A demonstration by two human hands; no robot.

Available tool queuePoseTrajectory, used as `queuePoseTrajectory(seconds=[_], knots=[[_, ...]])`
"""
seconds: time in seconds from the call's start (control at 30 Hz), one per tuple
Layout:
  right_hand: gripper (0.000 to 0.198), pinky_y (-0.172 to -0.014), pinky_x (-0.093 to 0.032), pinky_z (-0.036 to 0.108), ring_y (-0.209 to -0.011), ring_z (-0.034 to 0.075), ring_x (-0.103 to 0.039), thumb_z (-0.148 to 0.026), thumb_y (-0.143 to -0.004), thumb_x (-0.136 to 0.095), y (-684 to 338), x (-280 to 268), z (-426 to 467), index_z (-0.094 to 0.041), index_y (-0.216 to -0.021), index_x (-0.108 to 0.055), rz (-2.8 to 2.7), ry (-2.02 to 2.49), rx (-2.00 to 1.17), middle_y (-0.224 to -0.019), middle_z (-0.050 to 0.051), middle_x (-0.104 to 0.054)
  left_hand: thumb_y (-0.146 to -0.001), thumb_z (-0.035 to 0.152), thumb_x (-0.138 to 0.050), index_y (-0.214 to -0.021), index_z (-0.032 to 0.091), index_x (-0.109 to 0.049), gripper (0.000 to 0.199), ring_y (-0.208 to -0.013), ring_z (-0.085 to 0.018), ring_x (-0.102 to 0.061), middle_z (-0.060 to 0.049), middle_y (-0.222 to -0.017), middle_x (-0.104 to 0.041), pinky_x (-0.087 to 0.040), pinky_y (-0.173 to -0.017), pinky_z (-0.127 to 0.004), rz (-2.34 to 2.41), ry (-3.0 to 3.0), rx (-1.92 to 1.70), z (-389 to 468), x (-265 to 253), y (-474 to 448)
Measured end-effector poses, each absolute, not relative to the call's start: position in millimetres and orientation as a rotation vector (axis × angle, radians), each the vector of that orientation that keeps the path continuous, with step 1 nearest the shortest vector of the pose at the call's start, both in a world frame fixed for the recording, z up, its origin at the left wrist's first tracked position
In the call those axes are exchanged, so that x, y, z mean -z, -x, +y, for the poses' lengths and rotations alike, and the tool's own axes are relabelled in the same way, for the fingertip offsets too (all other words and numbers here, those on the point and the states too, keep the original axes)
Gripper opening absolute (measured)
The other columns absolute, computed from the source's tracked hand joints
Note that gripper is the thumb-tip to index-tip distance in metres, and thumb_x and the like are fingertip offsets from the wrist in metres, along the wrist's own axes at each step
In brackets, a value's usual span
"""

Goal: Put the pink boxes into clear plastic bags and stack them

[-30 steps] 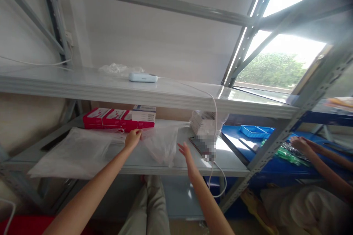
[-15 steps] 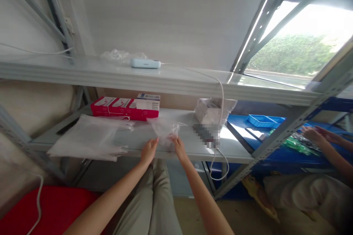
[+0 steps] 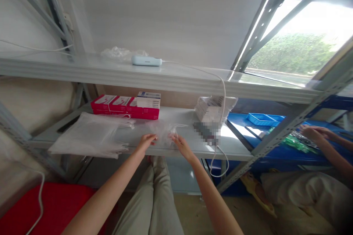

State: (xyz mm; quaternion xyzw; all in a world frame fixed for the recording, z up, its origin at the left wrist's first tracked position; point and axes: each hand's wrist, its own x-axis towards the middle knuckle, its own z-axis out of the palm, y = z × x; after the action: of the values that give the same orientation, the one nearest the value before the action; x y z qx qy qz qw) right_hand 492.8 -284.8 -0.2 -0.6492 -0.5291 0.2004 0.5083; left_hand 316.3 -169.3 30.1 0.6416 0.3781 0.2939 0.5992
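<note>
A clear plastic bag lies crumpled over the lower shelf, between my two hands. My left hand pinches its left side, thumb and fingers pressed together. On the right side, my right hand has its fingers closed on the same bag. To the left lies a stack of flat, translucent white bags. Behind the hands stand red and white cartons, with a few white boxes on top at their right end.
A plastic-wrapped pack of white boxes stands right of my hands, beside a blurred-out object with a white cable. The upper shelf holds a pale blue device. At far right, another person's hands work over a blue table.
My left hand has shifted slightly left and up, and the right hand a little right. The bag is spread somewhat differently between them. The view has tilted slightly.
</note>
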Motion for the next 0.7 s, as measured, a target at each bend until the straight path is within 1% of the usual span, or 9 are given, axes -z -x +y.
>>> queuePoseTrajectory(seconds=[0.1, 0.17, 0.2, 0.3, 0.37, 0.47, 0.57, 0.63, 0.7], knots=[[0.046, -0.094, -0.043, 0.042, -0.101, 0.028, -0.064, -0.056, -0.086, -0.042, -519, -9, -311, -0.023, -0.095, -0.073, -1.303, 1.772, -0.36, -0.105, 0.009, -0.071, -0.065, 0.038, -0.061, -0.075, 0.014, -0.062, 0.025, -0.052, -0.011, -0.062, -0.006, -0.081, -0.072, -0.034, -0.044, -0.018, 0.94, -1.343, -0.669, -167, -38, -281], [0.037, -0.098, -0.039, 0.045, -0.102, 0.029, -0.064, -0.048, -0.085, -0.046, -537, -13, -330, -0.025, -0.092, -0.074, -1.34, 1.901, -0.277, -0.105, 0.009, -0.071, -0.063, 0.042, -0.062, -0.077, 0.015, -0.06, 0.03, -0.049, -0.01, -0.062, -0.004, -0.081, -0.071, -0.033, -0.042, -0.016, 0.947, -1.301, -0.68, -168, -38, -254], [0.035, -0.098, -0.039, 0.044, -0.101, 0.029, -0.064, -0.046, -0.085, -0.047, -544, -14, -339, -0.026, -0.092, -0.074, -1.377, 1.936, -0.27, -0.104, 0.009, -0.071, -0.063, 0.044, -0.063, -0.076, 0.015, -0.059, 0.032, -0.048, -0.01, -0.062, -0.004, -0.081, -0.07, -0.033, -0.041, -0.016, 0.942, -1.308, -0.671, -170, -35, -241], [0.036, -0.086, -0.046, 0.039, -0.092, 0.028, -0.067, -0.043, -0.086, -0.045, -557, -16, -358, -0.024, -0.09, -0.075, -1.492, 2.001, -0.348, -0.096, 0.008, -0.074, -0.061, 0.052, -0.065, -0.071, 0.015, -0.057, 0.039, -0.043, -0.011, -0.06, -0.003, -0.077, -0.069, -0.031, -0.037, -0.016, 0.922, -1.356, -0.564, -181, -18, -215], [0.034, -0.08, -0.047, 0.036, -0.086, 0.027, -0.067, -0.04, -0.086, -0.045, -559, -18, -365, -0.024, -0.087, -0.075, -1.575, 2.078, -0.344, -0.089, 0.006, -0.075, -0.06, 0.055, -0.067, -0.072, 0.016, -0.056, 0.042, -0.043, -0.011, -0.061, -0.004, -0.076, -0.069, -0.033, -0.036, -0.016, 0.898, -1.358, -0.486, -187, -1, -208], [0.029, -0.083, -0.043, 0.035, -0.086, 0.026, -0.067, -0.034, -0.086, -0.048, -553, -22, -369, -0.025, -0.081, -0.075, -1.752, 2.194, -0.188, -0.088, 0.006, -0.075, -0.061, 0.061, -0.065, -0.08, 0.016, -0.057, 0.049, -0.048, -0.012, -0.063, -0.006, -0.081, -0.07, -0.038, -0.039, -0.017, 0.876, -1.302, -0.411, -193, 20, -211], [0.028, -0.084, -0.042, 0.036, -0.088, 0.025, -0.066, -0.03, -0.088, -0.047, -544, -24, -370, -0.025, -0.088, -0.075, -1.85, 2.26, -0.07, -0.094, 0.006, -0.074, -0.066, 0.067, -0.059, -0.094, 0.017, -0.058, 0.057, -0.053, -0.015, -0.065, -0.008, -0.087, -0.07, -0.043, -0.041, -0.019, 0.876, -1.194, -0.368, -196, 31, -222], [0.03, -0.084, -0.043, 0.036, -0.089, 0.026, -0.066, -0.031, -0.09, -0.044, -538, -22, -372, -0.025, -0.092, -0.074, -1.859, 2.294, -0.036, -0.097, 0.007, -0.073, -0.067, 0.063, -0.062, -0.102, 0.017, -0.058, 0.058, -0.055, -0.015, -0.066, -0.009, -0.09, -0.07, -0.045, -0.042, -0.02, 0.856, -1.161, -0.454, -196, 33, -228], [0.031, -0.085, -0.043, 0.039, -0.088, 0.026, -0.067, -0.033, -0.091, -0.044, -534, -18, -378, -0.024, -0.095, -0.073, -1.839, 2.351, -0.037, -0.095, 0.008, -0.074, -0.065, 0.055, -0.069, -0.105, 0.017, -0.058, 0.056, -0.054, -0.014, -0.066, -0.008, -0.086, -0.07, -0.043, -0.042, -0.018, 0.841, -1.173, -0.573, -195, 35, -231]])
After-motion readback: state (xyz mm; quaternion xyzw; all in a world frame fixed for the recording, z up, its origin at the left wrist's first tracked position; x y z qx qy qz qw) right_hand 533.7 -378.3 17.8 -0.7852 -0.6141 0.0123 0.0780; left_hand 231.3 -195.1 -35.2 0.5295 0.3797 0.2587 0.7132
